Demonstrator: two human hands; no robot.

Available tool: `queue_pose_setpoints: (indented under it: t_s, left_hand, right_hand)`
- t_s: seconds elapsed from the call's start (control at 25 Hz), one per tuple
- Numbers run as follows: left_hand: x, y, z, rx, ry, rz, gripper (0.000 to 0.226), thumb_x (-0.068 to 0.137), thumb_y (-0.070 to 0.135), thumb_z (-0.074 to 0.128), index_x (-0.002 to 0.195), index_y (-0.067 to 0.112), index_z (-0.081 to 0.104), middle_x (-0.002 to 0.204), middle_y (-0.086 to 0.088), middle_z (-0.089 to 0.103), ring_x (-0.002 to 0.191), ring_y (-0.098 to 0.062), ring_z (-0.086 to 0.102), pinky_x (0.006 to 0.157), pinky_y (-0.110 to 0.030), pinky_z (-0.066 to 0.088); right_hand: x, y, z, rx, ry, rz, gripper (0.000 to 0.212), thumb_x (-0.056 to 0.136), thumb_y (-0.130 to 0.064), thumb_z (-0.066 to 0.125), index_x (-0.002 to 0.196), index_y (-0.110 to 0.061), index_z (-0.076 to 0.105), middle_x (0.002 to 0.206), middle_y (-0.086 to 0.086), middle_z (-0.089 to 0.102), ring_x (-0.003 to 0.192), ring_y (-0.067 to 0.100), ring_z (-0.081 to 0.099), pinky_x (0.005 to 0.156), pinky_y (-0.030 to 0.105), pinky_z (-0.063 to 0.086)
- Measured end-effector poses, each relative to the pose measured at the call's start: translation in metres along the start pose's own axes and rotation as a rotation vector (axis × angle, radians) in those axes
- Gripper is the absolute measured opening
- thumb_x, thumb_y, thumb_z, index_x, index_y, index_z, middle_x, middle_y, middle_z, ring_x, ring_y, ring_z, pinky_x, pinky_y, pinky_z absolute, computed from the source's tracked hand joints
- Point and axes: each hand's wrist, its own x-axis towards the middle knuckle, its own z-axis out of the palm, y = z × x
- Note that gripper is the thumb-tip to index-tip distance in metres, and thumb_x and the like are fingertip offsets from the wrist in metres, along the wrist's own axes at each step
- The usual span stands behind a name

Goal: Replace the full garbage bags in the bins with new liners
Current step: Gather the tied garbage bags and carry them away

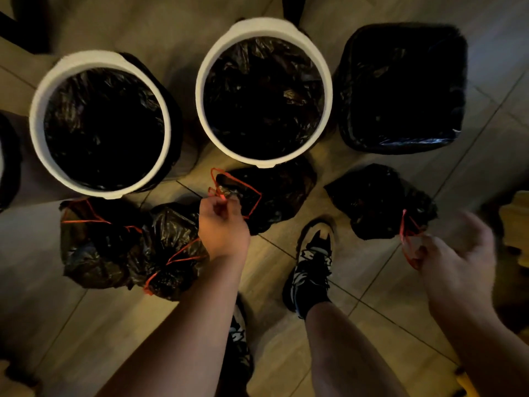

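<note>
Now, your left hand (223, 227) pinches the red drawstring (243, 183) of the middle bag (283, 193), your right hand (458, 262) grips the tie (404, 239) of the right bag (378, 199), both on the floor (372, 285) before relined bins (200, 90): lift evenly, straight up.

- Dim, warm yellow light washes the tiled floor (86, 339); no lamp is in view.
- Liners (103, 130) in the white bins (36, 116) sink to near-solid black, with only small glints on the creases.
- A pale streak of glare crosses the near edge of the square bin (415, 142).
- The left hand (223, 227) and the red cord (252, 193) it pinches read fairly sharp.
- The right hand (458, 253) and the second cord (403, 224) it grips smear with motion blur.
- The wide lens bows the bins outward, and the corners darken.
- The whole picture is soft.
</note>
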Motion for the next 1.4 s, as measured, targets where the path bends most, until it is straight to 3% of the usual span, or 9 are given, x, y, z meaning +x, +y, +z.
queue_pose_setpoints:
  t_s: [0.16,0.36,0.48,0.6,0.68,0.8,1.08,1.28,1.4]
  left_hand:
    - [-0.045,0.052,-0.015,-0.171,-0.221,0.126,0.006,0.090,0.040,0.064,0.090,0.041,0.058,0.089,0.015,0.077,0.088,-0.011,0.077,0.078,-0.037,0.059]
    - [-0.071,0.112,-0.038,-0.019,-0.312,0.270,0.021,0.097,0.031,0.064,0.093,0.050,0.057,0.086,0.010,0.077,0.079,-0.003,0.075,0.062,-0.013,0.054]
    - [-0.078,0.140,-0.056,-0.052,-0.338,0.259,0.025,0.097,0.025,0.061,0.090,0.049,0.059,0.077,0.012,0.073,0.070,-0.009,0.073,0.066,-0.023,0.059]
    - [-0.108,0.145,-0.062,0.059,-0.431,0.299,0.030,0.104,0.022,0.057,0.107,0.051,0.053,0.090,0.017,0.071,0.068,-0.008,0.072,0.061,-0.016,0.055]
    - [-0.128,0.142,-0.062,0.082,-0.469,0.306,0.029,0.105,0.022,0.055,0.118,0.047,0.049,0.101,0.021,0.069,0.070,-0.010,0.072,0.062,-0.014,0.055]
    - [-0.138,0.140,-0.068,0.100,-0.458,0.316,0.039,0.103,0.019,0.056,0.108,0.056,0.047,0.106,0.025,0.065,0.070,-0.008,0.074,0.063,-0.013,0.055]
    - [-0.138,0.137,-0.115,0.141,-0.673,0.270,0.047,0.098,0.010,0.062,0.110,0.054,0.052,0.114,0.023,0.067,0.082,-0.003,0.075,0.076,-0.025,0.057]
    - [-0.169,0.138,-0.126,0.268,-0.850,0.254,0.040,0.098,0.011,0.048,0.120,0.044,0.051,0.126,0.021,0.062,0.086,0.000,0.074,0.068,-0.022,0.052]
    - [-0.196,0.126,-0.129,0.339,-0.929,0.291,0.053,0.098,0.011,0.046,0.130,0.052,0.046,0.135,0.013,0.063,0.110,-0.011,0.069,0.090,-0.034,0.057]
  right_hand:
    - [-0.012,-0.015,0.004,0.000,-0.253,0.056,0.028,0.100,-0.016,0.063,0.100,-0.041,0.075,0.106,-0.005,0.073,0.094,0.017,0.073,0.070,0.029,0.061]
    - [-0.013,-0.041,-0.004,0.098,-0.341,0.107,0.029,0.102,-0.010,0.059,0.096,-0.030,0.079,0.092,0.008,0.072,0.077,0.019,0.066,0.062,0.033,0.052]
    - [-0.008,-0.053,-0.019,0.168,-0.308,0.165,0.026,0.104,-0.007,0.053,0.104,-0.020,0.077,0.090,0.010,0.072,0.070,0.019,0.063,0.057,0.032,0.048]
    - [-0.010,-0.060,-0.027,0.178,-0.278,0.210,0.023,0.105,-0.008,0.053,0.110,-0.016,0.075,0.101,0.016,0.069,0.079,0.022,0.062,0.065,0.034,0.050]
    - [-0.020,-0.064,-0.028,0.172,-0.282,0.197,0.023,0.104,-0.008,0.055,0.114,-0.019,0.073,0.103,0.015,0.068,0.082,0.022,0.063,0.068,0.034,0.053]
    - [-0.041,-0.070,-0.026,0.215,-0.278,0.139,0.033,0.102,-0.006,0.060,0.121,-0.031,0.068,0.099,0.005,0.075,0.079,0.021,0.072,0.063,0.029,0.058]
    - [-0.086,-0.080,-0.017,0.187,-0.211,0.072,0.025,0.098,-0.005,0.059,0.095,-0.019,0.080,0.091,0.013,0.078,0.069,0.020,0.074,0.057,0.026,0.057]
    - [-0.134,-0.075,-0.006,0.229,-0.327,0.051,0.014,0.097,-0.009,0.064,0.105,-0.011,0.075,0.079,0.008,0.075,0.071,0.020,0.071,0.058,0.026,0.057]
    - [-0.163,-0.062,0.008,0.267,-0.468,0.046,0.016,0.099,-0.013,0.067,0.112,-0.012,0.075,0.093,0.013,0.079,0.081,0.025,0.076,0.064,0.031,0.060]
